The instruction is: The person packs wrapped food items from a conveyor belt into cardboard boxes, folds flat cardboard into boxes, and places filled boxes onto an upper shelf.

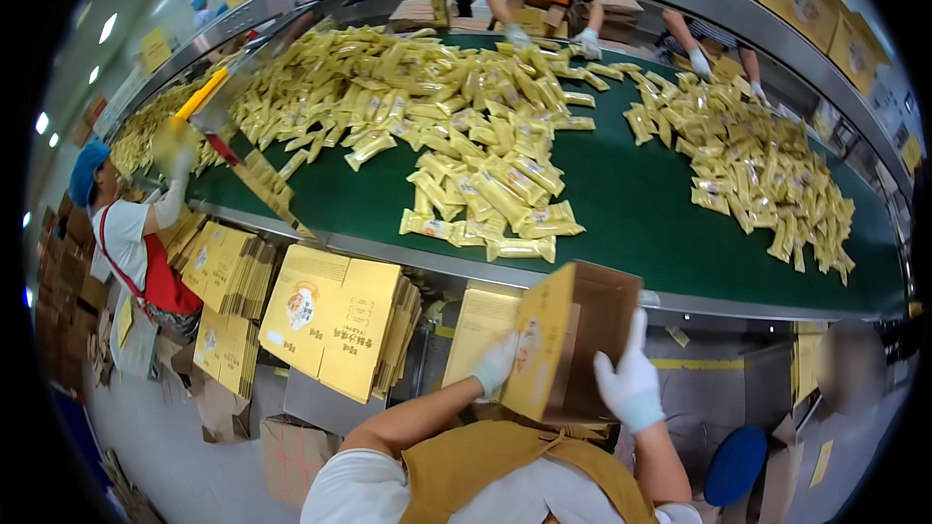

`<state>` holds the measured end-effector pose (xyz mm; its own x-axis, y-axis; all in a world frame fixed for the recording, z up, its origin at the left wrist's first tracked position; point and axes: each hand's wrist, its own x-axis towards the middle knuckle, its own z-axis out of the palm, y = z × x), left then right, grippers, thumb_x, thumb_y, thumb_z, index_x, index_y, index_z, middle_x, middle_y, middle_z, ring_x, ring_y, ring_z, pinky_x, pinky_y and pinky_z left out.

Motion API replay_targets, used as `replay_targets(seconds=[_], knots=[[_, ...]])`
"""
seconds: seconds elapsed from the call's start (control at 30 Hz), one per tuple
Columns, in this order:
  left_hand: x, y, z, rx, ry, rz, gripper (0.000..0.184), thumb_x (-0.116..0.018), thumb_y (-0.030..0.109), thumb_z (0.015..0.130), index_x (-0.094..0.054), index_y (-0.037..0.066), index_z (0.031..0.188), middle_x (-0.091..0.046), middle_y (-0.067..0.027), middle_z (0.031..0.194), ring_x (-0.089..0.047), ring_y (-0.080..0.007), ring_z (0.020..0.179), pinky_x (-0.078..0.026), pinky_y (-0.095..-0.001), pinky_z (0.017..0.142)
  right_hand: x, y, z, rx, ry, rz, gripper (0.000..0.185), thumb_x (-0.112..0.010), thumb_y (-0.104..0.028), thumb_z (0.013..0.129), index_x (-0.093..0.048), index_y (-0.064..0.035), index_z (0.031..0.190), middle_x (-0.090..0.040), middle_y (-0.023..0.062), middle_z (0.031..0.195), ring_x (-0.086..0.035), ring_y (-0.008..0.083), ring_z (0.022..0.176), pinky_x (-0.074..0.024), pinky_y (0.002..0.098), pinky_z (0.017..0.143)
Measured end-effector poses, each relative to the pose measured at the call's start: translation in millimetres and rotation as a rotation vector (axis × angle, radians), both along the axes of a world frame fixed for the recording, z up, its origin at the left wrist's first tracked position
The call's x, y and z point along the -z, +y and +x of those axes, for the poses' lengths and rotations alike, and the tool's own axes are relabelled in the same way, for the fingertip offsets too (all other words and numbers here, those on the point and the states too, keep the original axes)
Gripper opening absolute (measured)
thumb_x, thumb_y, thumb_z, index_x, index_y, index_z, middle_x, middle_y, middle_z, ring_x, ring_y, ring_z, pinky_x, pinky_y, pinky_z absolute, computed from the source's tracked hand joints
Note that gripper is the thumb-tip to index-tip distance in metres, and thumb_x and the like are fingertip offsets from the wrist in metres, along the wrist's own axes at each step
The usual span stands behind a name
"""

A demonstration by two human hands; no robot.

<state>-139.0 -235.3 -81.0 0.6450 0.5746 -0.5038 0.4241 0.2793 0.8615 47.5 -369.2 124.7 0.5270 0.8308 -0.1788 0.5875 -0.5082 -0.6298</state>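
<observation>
Basically: open carton held in both hands at the belt's near edge

Carton point(544, 335) is a boxy, straight-walled cardboard piece, matte yellow outside with a printed emblem and lettering on its left face, plain brown inside. It's tilted, open side toward the right; the part of the interior on view shows bare board. Position: just in front of the green conveyor belt point(621, 223), by the metal edge rail point(437, 265), above the floor area.

Left hand point(496, 365), white-gloved, grasps the carton from the printed side; exact finger curl can't be told. Right hand point(629, 380), also white-gloved, grips the opposite side, thumb at the opening, other fingers pointing up.

Belt is smooth and flat. Main heap point(466, 126) is glossy, pale-yellow pillow packs with crimped ends, loosely tangled; second heap point(743, 150), same packs, sits off to the right. Flattened cartons point(335, 315) are stacked left of the held one, same yellow print. Co-worker in a red apron point(173, 277) stands far left; gloved co-worker hands point(588, 43) reach in across the belt.
</observation>
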Motion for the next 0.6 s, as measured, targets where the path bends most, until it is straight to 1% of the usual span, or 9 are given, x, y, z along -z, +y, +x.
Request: replay_targets(seconds=[0.07,0.13,0.23,0.3,0.37,0.4,0.5,0.53,0.6], knots=[[-14,24,1,0.313,0.478,0.534,0.044,-0.037,0.038,0.106,-0.059,0.005,0.125,-0.066,-0.0241,0.119,-0.067,-0.0385,0.1,-0.054,-0.0461,0.086,27,15,-13,-0.062,-0.134,-0.065,0.097,-0.065,-0.026,0.086,-0.005,0.0027,0.157,-0.068,0.0307,0.094,-0.066,0.0501,0.076,-0.0546,0.0534,0.07],[-59,32,5,0.38,0.7,0.562,0.047,-0.033,0.041,0.106,-0.064,0.007,0.115,-0.067,-0.0263,0.114,-0.066,-0.0394,0.102,-0.052,-0.0485,0.086,36,20,-25,-0.137,-0.216,-0.051,0.101,-0.066,-0.028,0.084,-0.004,0.006,0.156,-0.068,0.0287,0.089,-0.066,0.047,0.071,-0.0546,0.0519,0.066],[-67,31,-5,0.256,0.443,0.839,0.052,-0.035,0.045,0.104,-0.064,0.003,0.115,-0.067,-0.0255,0.114,-0.065,-0.0403,0.106,-0.05,-0.0504,0.09,37,23,-31,-0.191,-0.259,-0.057,0.102,-0.067,-0.03,0.084,-0.005,0.0078,0.155,-0.067,0.0284,0.094,-0.066,0.0436,0.067,-0.0542,0.0503,0.062],[-58,32,-9,0.082,0.281,0.83,0.052,-0.045,0.046,0.101,-0.064,0.0,0.116,-0.066,-0.0243,0.114,-0.064,-0.0424,0.104,-0.051,-0.0488,0.089,34,23,-29,-0.184,-0.21,-0.074,0.102,-0.068,-0.03,0.083,-0.006,0.0078,0.155,-0.067,0.0294,0.099,-0.066,0.0434,0.068,-0.0545,0.0499,0.062],[-149,25,3,0.102,0.308,0.639,0.05,-0.053,0.042,0.098,-0.065,-0.003,0.116,-0.068,-0.026,0.108,-0.065,-0.0432,0.097,-0.052,-0.0478,0.086,34,20,-24,-0.164,-0.156,-0.04,0.101,-0.069,-0.029,0.083,-0.008,0.0075,0.155,-0.067,0.0302,0.103,-0.066,0.0442,0.07,-0.0548,0.0499,0.063],[-140,24,-1,0.077,0.263,0.704,0.047,-0.057,0.042,0.097,-0.065,-0.002,0.113,-0.067,-0.0264,0.104,-0.064,-0.045,0.094,-0.051,-0.0485,0.084,34,17,-20,-0.158,-0.13,-0.023,0.101,-0.069,-0.028,0.083,-0.009,0.0074,0.155,-0.066,0.0305,0.105,-0.067,0.0446,0.071,-0.0549,0.05,0.063],[-147,46,-14,0.245,0.211,0.568,0.042,-0.054,0.04,0.099,-0.065,0.0,0.107,-0.066,-0.0281,0.1,-0.062,-0.0463,0.092,-0.05,-0.05,0.081,39,4,-4,-0.083,0.027,-0.002,0.091,-0.066,-0.025,0.089,-0.013,0.0054,0.156,-0.058,0.0344,0.128,-0.068,0.0461,0.089,-0.056,0.0467,0.077],[-113,47,-26,0.238,0.12,0.761,0.039,-0.051,0.037,0.101,-0.064,0.0,0.102,-0.064,-0.029,0.095,-0.061,-0.0475,0.089,-0.048,-0.0501,0.076,58,-2,6,-0.114,0.025,0.189,0.087,-0.064,-0.02,0.091,-0.012,0.0051,0.156,-0.053,0.0339,0.135,-0.065,0.0451,0.1,-0.0543,0.0449,0.084],[-112,53,-39,0.2,0.071,0.585,0.037,-0.048,0.033,0.103,-0.063,-0.001,0.104,-0.065,-0.0271,0.096,-0.062,-0.0434,0.092,-0.048,-0.0473,0.079,86,-9,14,-0.057,0.249,0.45,0.077,-0.057,-0.012,0.094,-0.014,0.0052,0.157,-0.041,0.028,0.15,-0.052,0.0351,0.126,-0.0439,0.0412,0.102]])
